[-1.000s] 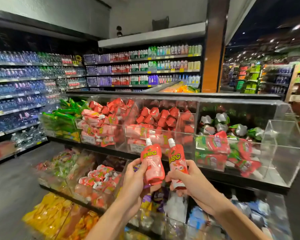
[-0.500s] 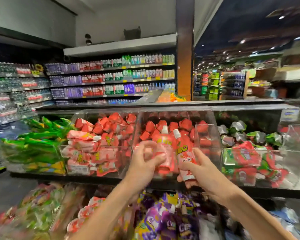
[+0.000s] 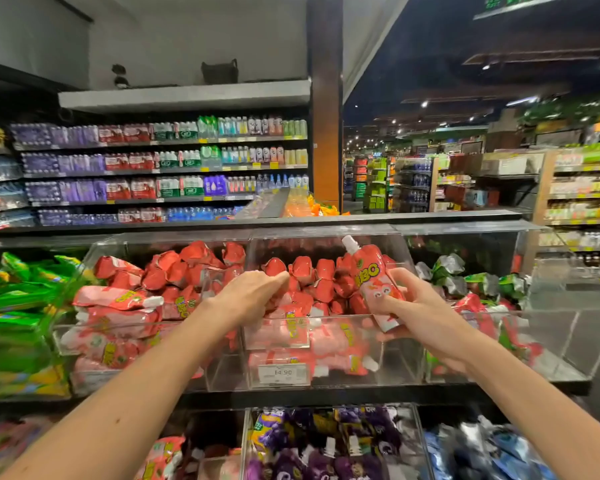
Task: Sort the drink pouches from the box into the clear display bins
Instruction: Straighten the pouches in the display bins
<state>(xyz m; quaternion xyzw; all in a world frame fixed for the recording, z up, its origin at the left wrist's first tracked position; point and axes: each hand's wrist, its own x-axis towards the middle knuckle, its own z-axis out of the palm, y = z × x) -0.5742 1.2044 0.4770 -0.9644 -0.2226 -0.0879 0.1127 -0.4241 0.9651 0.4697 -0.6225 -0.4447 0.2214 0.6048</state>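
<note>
The right hand [image 3: 430,323] pinches the pink pouch [image 3: 371,278] by its base, spout leaning up-left, just above the front wall of the middle bin [image 3: 399,358]; the left hand [image 3: 253,292] reaches inside, grip unclear.

Left grip [image 3: 250,292] sits over the red pouches [image 3: 302,271] in the middle bin [image 3: 399,362]. Its fingertips curl down out of sight, so whether they hold anything can't be told. At three o'clock from it, the right grip [image 3: 420,313] covers part of the pink pouch [image 3: 371,271]; the first letter of the print is lost. Both forearms run off the bottom edge. Nine o'clock: green packs [image 3: 18,306] smeared and cut by the frame. The price label [image 3: 282,373] is blurred — barely readable. Six o'clock: purple pouches [image 3: 326,445], cropped below.
</note>
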